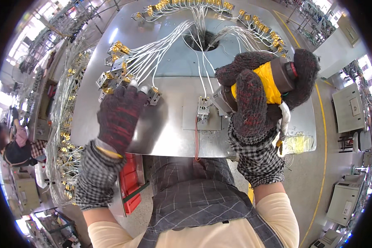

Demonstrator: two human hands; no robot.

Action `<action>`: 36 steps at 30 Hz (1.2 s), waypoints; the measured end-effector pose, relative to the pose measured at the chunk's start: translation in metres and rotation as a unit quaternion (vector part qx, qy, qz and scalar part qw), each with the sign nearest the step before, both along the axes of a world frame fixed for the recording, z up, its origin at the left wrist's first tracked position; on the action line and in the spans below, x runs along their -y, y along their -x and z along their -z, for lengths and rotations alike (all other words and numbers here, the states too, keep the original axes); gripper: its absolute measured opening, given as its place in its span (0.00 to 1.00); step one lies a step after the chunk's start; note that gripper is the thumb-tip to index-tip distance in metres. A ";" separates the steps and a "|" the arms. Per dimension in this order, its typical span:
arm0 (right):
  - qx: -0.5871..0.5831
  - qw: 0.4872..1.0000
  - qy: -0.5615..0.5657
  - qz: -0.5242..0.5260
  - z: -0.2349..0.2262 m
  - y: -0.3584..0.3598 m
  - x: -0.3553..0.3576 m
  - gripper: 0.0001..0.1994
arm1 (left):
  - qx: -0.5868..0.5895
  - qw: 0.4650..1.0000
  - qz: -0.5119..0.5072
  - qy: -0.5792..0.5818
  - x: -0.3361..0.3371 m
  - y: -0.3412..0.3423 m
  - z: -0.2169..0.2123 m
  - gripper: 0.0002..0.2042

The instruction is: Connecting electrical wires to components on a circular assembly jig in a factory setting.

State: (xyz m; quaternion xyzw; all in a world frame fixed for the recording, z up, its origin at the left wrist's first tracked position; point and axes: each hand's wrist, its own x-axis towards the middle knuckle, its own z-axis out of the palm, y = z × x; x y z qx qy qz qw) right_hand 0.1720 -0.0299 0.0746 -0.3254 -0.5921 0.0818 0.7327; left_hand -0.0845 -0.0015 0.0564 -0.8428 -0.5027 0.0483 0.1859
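Note:
My left hand [119, 118], in a dark red-flecked knit glove, reaches over a cluster of small metal sockets [119, 66] with brass parts and white wires. Its fingers are bent, the white-tipped thumb and forefinger close against one metal socket [154, 96]; the exact grip is partly hidden. My right hand [254, 97], gloved alike, is wrapped round a dark power tool [282, 76] bound with yellow tape. The tool's grey block end [222, 101] points toward a single metal socket [203, 106], which lies on a small plate with two white wires above it and reddish wires below.
The shiny metal table [165, 136] has a round hole [201, 41] through which white wires [159, 45] fan out to sockets along its edge. Wire bundles [64, 124] hang at the left. A red bin [130, 182] sits below. Another person [18, 142] works at far left.

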 end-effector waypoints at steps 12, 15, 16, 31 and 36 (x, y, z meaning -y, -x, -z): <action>-0.061 0.998 -0.007 0.017 0.027 -0.023 -0.010 0.35 | 0.514 0.814 0.206 0.177 0.013 -0.037 0.023 0.35; -0.069 0.997 -0.033 -0.033 0.019 -0.017 -0.011 0.34 | 0.465 0.845 0.198 0.174 0.013 -0.039 0.033 0.36; -0.071 0.995 -0.045 -0.049 0.013 -0.014 -0.012 0.34 | 0.456 0.851 0.211 0.150 0.009 -0.043 0.034 0.37; -0.263 0.915 -0.046 -0.301 -0.022 -0.003 0.004 0.39 | 0.452 0.846 0.149 0.239 -0.007 -0.098 0.024 0.32; -0.257 0.961 0.071 -0.074 -0.007 -0.005 0.016 0.36 | 0.433 0.848 0.099 0.289 0.000 -0.097 0.016 0.34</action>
